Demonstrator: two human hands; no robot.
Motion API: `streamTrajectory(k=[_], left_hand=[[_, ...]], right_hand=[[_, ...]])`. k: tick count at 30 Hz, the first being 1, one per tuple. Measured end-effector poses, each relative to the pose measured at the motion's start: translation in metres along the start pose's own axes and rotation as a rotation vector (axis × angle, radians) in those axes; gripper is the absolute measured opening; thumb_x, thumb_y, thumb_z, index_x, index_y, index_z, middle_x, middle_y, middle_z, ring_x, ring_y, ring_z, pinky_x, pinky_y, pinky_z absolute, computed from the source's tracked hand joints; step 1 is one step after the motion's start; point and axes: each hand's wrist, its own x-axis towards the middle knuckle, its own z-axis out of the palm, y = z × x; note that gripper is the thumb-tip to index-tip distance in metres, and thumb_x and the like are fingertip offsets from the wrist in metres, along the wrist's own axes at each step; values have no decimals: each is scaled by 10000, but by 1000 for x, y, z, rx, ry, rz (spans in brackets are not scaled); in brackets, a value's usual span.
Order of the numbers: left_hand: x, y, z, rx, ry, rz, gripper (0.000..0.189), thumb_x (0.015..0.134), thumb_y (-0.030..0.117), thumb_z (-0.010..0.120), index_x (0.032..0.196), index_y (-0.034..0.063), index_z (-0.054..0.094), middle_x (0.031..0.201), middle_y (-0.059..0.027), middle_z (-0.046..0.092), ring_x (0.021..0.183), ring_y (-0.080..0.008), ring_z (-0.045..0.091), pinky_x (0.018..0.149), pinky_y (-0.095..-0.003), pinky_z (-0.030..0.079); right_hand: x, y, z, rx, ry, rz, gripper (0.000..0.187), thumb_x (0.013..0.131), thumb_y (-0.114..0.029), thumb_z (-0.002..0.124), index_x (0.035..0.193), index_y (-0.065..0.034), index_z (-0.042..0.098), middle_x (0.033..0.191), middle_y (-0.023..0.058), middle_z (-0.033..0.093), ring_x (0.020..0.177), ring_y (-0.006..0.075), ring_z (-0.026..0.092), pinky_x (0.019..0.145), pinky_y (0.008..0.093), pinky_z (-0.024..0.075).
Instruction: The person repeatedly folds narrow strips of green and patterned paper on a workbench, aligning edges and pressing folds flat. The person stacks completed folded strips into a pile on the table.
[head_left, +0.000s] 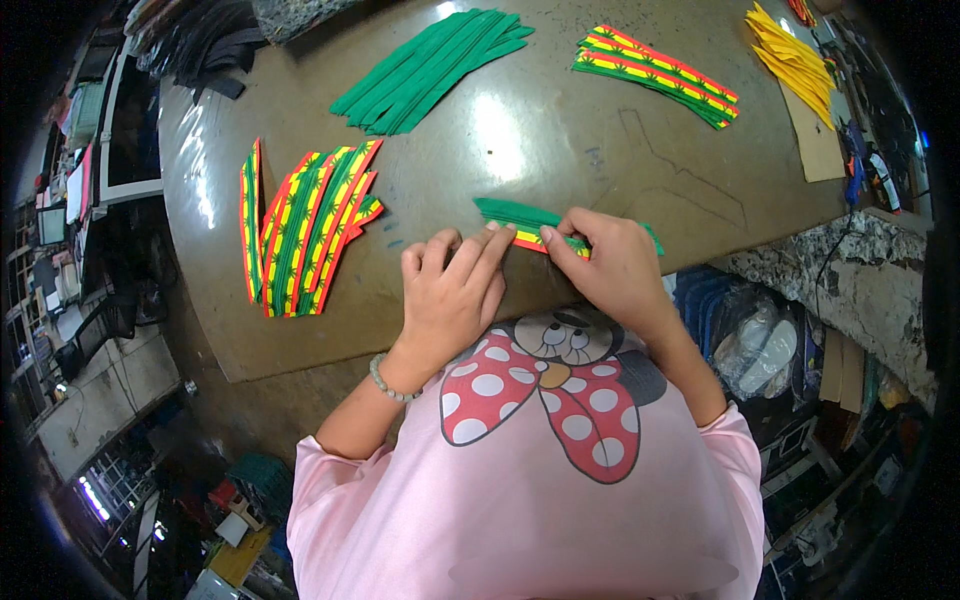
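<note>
Before me on the brown tabletop lies a green strip (517, 213) together with a red, yellow and green leaf-patterned strip (529, 239). The fingertips of my left hand (459, 281) press on their left end. My right hand (609, 261) pinches them farther right, thumb over the patterned strip, and hides part of both. To the left is a fanned pile of patterned strips (311, 232). A stack of plain green strips (431, 71) lies beyond my hands, and another patterned bundle (656, 75) is at the upper right.
Yellow strips (795, 64) rest over a piece of cardboard (814, 154) at the far right, near blue-handled tools (855, 161). Dark strips (199, 56) and a rough grey block (300, 16) occupy the far left. The table's near edge (300, 371) runs close to my body.
</note>
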Motion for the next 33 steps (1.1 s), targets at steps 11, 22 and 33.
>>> streamTrajectory(k=[11,22,33], left_hand=[[5,4,-4,30,-69,-15,484,812,177,688,1292,213,645,1127,-13,605,1057,-240,531,893,-423,365],[0,1,-2,-286,52,142,397,813,88,703,1184,-33,631,1089,-126,620,1045,-314,603,913,-419,509],[3,2,-4,-222,0,112,370,889,203,694,1231,66,664,953,-95,607,879,-272,568,792,-379,489]], right_hand=[[-1,2,4,-47,21,-39,265,919,-282,670,810,-40,674,722,200,667,663,401,659,597,497,499],[-1,-3,9,30,-53,-100,285,907,-273,702,793,-14,665,701,185,648,607,383,628,550,437,466],[-7,21,-12,25,-75,3,327,938,-327,682,828,-20,676,735,196,673,686,410,658,620,477,502]])
